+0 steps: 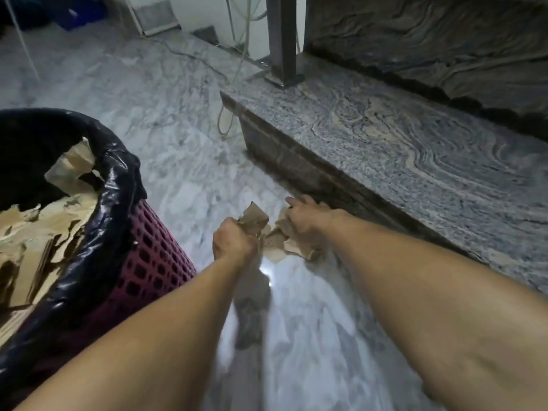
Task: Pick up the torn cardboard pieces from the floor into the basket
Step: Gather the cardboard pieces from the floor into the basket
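Torn brown cardboard pieces lie on the marble floor beside a stone step. My left hand grips a crumpled cardboard piece, lifted a little above the floor. My right hand rests over the pile with its fingers curled round some of the pieces. At the left stands the pink lattice basket, lined with a black plastic bag and holding several torn cardboard pieces.
A raised granite step runs along the right, with a metal post on it. A white cable hangs down to the floor near the step's corner. The marble floor stretches away behind the basket.
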`<state>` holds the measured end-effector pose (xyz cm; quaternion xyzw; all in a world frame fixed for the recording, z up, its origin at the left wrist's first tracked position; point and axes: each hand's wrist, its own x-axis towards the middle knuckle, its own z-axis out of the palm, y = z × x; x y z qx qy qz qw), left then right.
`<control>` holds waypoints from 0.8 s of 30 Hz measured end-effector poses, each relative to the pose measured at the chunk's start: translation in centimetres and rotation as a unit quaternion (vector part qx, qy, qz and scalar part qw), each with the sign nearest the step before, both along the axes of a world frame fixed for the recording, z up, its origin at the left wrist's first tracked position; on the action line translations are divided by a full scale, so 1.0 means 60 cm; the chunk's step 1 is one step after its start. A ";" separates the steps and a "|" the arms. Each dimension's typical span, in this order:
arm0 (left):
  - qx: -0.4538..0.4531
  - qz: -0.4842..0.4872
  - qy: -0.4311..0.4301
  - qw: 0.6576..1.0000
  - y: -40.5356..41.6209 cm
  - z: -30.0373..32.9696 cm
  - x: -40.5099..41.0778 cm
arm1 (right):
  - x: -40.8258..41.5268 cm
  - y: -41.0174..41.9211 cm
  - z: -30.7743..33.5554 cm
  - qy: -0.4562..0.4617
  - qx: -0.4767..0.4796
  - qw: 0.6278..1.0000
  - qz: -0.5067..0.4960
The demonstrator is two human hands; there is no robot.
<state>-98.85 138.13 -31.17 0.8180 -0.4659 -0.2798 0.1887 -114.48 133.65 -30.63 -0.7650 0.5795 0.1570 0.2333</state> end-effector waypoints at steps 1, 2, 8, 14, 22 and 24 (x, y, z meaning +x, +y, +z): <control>0.002 0.001 0.002 1.000 -0.009 -0.003 0.000 | -0.001 -0.007 -0.007 -0.002 0.004 1.000 0.009; 0.007 0.000 0.002 1.000 -0.019 -0.011 -0.003 | -0.004 -0.014 -0.017 -0.005 0.010 1.000 0.014; 0.058 -0.025 -0.035 0.997 -0.055 -0.029 -0.006 | -0.012 -0.020 -0.031 -0.004 -0.015 0.999 0.044; 0.076 -0.134 -0.113 0.982 -0.040 -0.045 -0.013 | -0.020 0.027 -0.009 -0.039 -0.059 0.997 0.025; 0.037 -0.152 -0.065 0.985 -0.015 0.009 -0.027 | -0.109 0.132 0.009 -0.159 -0.028 0.956 -0.243; 0.084 -0.170 -0.059 0.980 -0.007 0.029 -0.038 | -0.147 0.165 0.012 -0.161 0.020 0.934 -0.318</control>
